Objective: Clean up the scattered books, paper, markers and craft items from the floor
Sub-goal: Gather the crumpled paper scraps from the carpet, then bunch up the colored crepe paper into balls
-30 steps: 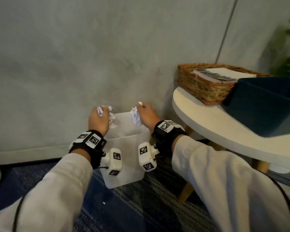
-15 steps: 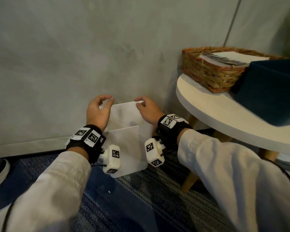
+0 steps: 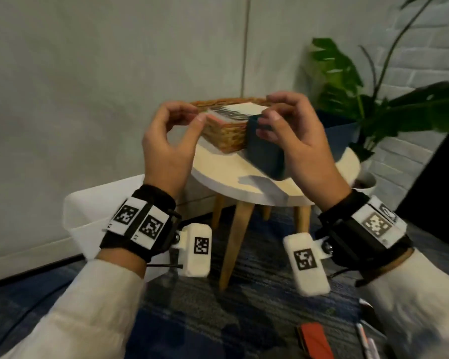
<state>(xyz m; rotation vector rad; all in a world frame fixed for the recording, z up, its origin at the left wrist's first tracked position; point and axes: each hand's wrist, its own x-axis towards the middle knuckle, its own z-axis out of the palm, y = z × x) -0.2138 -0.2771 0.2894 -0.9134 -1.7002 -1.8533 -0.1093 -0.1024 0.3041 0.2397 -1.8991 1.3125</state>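
basket [image 3: 226, 136] tan woven | box [image 3: 265, 154] navy | table [image 3: 218, 169] cream | rug [image 3: 205, 320] blue striped

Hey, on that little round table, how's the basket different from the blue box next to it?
The basket is woven tan wicker; the blue box is plain dark blue. The basket sits lower, while the blue box looks taller. The basket shows paper on top; the blue box's contents are hidden. Both stand side by side on the white table.

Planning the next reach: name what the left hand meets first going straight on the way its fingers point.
The left hand would likely meet the basket on the table first, at its near rim, though depth is unclear.
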